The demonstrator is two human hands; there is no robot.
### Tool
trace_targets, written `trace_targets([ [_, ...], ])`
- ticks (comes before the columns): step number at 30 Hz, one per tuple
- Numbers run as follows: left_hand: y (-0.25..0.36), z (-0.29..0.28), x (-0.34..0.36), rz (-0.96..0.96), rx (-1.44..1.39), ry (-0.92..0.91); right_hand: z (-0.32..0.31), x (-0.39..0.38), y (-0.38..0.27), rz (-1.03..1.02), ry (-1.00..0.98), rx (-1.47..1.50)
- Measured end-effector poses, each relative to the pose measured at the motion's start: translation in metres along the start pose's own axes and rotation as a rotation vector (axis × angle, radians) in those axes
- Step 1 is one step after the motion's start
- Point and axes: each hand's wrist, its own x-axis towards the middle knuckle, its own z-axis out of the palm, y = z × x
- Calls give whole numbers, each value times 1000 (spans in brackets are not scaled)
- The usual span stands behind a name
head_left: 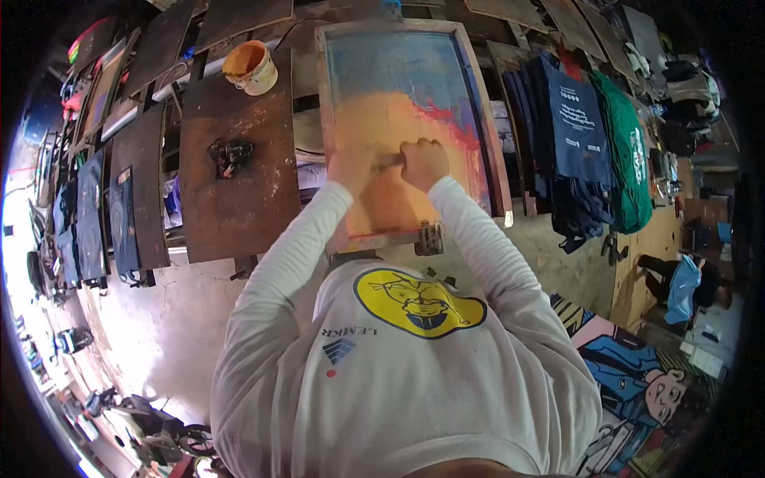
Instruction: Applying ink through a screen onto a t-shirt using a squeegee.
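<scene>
Hands [426,162] — gripping bar [390,160]; screen [398,64] beneath

Lettering [348,332] on white shirt [422,398], navy garment [580,131], white print [638,153] on green garment [620,119]

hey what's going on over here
A person in a white long-sleeved top has both hands over a wooden-framed panel. The right hand is closed on a dark bar-like tool; the left hand, blurred, is at its other end. Orange covers much of the panel's nearer part, while the far part is bluish. To the left, a stained bucket stands on a dark board.
</scene>
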Motion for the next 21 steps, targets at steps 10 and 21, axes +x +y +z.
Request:
trace_targets([
  [10, 18, 16, -79, 88, -119, 14, 14, -87, -29, -19, -149, 46],
  [21, 35, -60, -39, -120, -186, 433, -28, -101, 47, 483, 120, 583],
])
